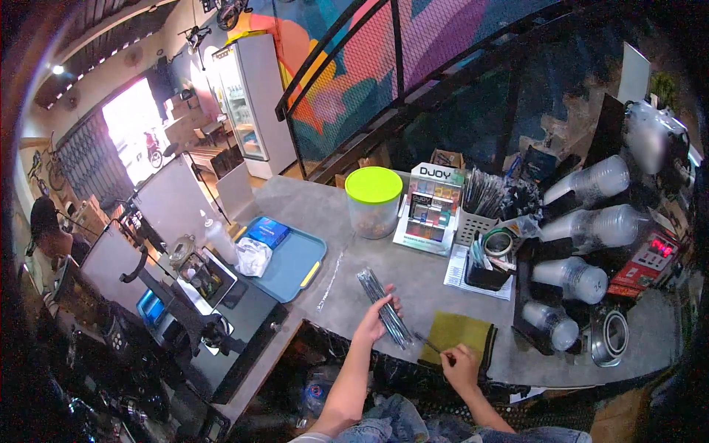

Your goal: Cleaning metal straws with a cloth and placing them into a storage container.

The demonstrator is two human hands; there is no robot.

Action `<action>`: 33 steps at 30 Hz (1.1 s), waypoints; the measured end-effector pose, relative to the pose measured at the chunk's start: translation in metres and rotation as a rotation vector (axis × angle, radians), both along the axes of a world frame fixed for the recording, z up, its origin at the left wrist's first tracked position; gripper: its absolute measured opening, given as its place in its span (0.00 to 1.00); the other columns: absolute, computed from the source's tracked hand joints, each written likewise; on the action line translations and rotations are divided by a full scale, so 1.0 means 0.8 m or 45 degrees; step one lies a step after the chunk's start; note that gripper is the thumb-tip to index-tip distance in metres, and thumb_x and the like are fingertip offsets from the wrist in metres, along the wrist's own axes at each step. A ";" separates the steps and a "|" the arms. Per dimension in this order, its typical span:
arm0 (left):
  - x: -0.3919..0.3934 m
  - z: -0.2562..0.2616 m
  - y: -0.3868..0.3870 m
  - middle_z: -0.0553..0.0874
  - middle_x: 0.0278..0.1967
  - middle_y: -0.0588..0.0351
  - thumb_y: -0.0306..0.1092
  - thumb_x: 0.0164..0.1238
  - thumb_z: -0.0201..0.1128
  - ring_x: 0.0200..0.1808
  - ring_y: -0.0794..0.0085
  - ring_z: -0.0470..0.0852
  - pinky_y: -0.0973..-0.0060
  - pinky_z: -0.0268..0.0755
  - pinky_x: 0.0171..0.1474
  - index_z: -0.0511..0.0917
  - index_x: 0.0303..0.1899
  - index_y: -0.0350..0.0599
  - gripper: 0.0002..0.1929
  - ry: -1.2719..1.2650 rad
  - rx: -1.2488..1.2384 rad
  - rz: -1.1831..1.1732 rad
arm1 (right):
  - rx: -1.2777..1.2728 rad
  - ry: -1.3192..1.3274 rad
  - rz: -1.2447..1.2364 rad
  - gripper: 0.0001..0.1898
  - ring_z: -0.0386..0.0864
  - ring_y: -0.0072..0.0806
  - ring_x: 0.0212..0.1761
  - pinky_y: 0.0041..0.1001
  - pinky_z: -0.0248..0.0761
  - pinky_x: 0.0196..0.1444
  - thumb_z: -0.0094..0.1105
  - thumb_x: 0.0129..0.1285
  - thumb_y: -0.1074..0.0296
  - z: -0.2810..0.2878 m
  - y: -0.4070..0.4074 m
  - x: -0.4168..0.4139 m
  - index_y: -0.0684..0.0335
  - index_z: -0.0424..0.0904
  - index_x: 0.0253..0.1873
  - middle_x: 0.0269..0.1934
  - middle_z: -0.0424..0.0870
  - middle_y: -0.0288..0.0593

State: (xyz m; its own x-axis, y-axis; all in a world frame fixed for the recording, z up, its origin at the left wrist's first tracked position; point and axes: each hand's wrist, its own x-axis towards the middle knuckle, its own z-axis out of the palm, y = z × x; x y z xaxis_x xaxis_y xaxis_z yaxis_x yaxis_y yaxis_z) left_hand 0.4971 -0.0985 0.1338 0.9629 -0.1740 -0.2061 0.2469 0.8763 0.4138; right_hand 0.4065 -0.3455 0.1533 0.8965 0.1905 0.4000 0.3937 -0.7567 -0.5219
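Note:
My left hand point(375, 320) is closed around a bundle of dark drinking straws point(372, 282) in clear wrapping, held slanted over the near edge of the grey counter point(354, 315). Between the fingertips of my right hand point(464, 370) is one thin dark stick, perhaps a straw point(427, 342), its far end pointing towards the bundle. Beneath that hand lies a folded olive cloth point(455, 331) with a dark border. Farther back, a white perforated holder point(472, 226) is packed with wrapped dark straws point(486, 191).
A lime-lidded tub point(374, 202) and a product display stand point(429, 213) line the back. To the left is a blue tray point(299, 252) with a plastic bag point(255, 257). On the right are stacked plastic cups point(570, 279), a black caddy point(487, 274) and a red machine point(645, 263).

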 end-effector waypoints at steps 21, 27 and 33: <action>-0.002 -0.004 0.001 0.72 0.31 0.59 0.33 0.63 0.59 0.35 0.71 0.72 0.69 0.71 0.40 0.66 0.59 0.56 0.22 -0.022 -0.040 -0.040 | 0.063 0.012 -0.277 0.07 0.75 0.41 0.26 0.36 0.69 0.30 0.63 0.53 0.69 -0.021 -0.014 0.024 0.67 0.78 0.29 0.25 0.74 0.47; 0.000 -0.001 -0.005 0.71 0.29 0.62 0.33 0.63 0.59 0.33 0.73 0.71 0.71 0.69 0.39 0.69 0.56 0.58 0.20 0.038 -0.014 -0.032 | 0.123 0.033 -0.281 0.06 0.78 0.41 0.28 0.36 0.70 0.30 0.61 0.54 0.67 -0.012 0.005 0.024 0.63 0.80 0.30 0.27 0.77 0.46; -0.004 0.002 0.004 0.68 0.28 0.63 0.33 0.63 0.58 0.32 0.75 0.67 0.72 0.65 0.39 0.70 0.53 0.59 0.17 0.006 0.019 -0.025 | 0.108 0.171 -0.364 0.08 0.79 0.40 0.30 0.36 0.72 0.32 0.60 0.56 0.63 -0.015 0.027 0.006 0.61 0.80 0.31 0.28 0.79 0.43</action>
State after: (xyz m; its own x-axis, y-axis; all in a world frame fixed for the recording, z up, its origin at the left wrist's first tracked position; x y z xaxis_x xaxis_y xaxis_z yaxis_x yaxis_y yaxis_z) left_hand 0.4940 -0.0949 0.1355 0.9583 -0.1897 -0.2137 0.2661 0.8649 0.4255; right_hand 0.4112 -0.3236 0.1415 0.9548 -0.1052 0.2779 0.0949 -0.7784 -0.6205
